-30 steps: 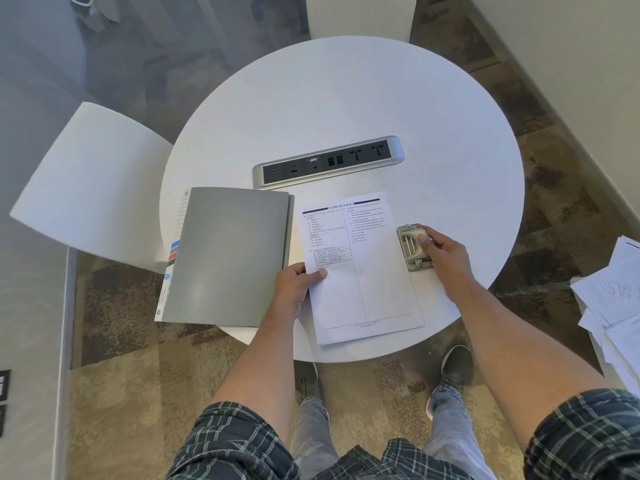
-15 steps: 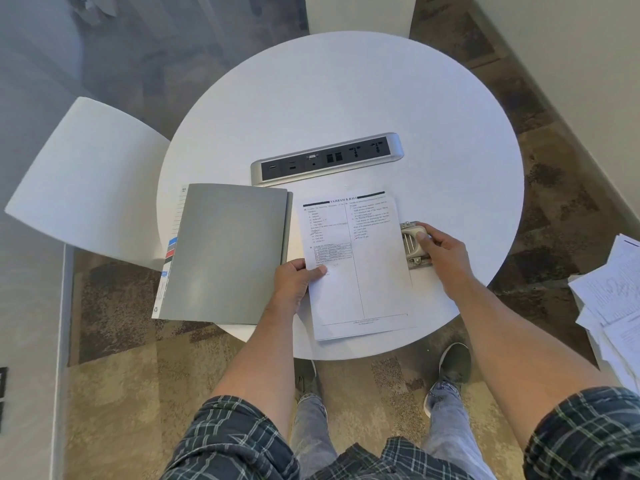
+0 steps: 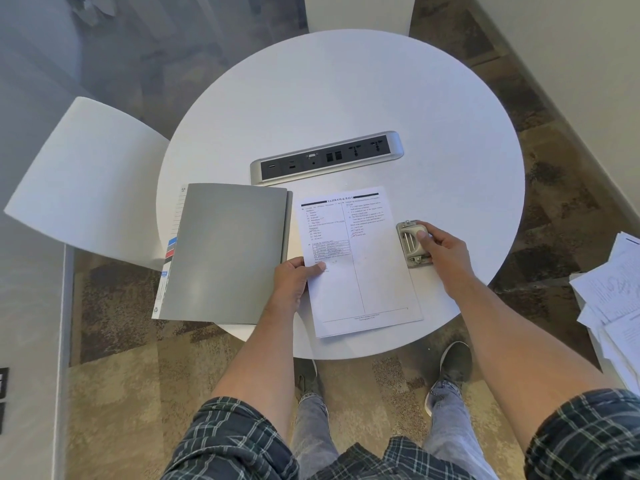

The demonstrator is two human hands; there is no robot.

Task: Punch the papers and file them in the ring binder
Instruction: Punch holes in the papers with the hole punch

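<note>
paper (image 3: 360,268) is lying on the round white worktop (image 3: 346,98), btwn the closed grey binder (image 3: 228,251) on its left & the punch (image 3: 412,244) touching its right edge. left hand (image 3: 294,282) is pinching the paper's left edge w/ thumb on top. right hand (image 3: 443,251) is gripping the punch, thumb pressing its lever.

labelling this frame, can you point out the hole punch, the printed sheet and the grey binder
hole punch (image 3: 410,244): head view, on its metal top left of the fingers.
printed sheet (image 3: 377,282): head view, on the blank lower right column.
grey binder (image 3: 225,251): head view, on the middle of its closed cover.
</note>
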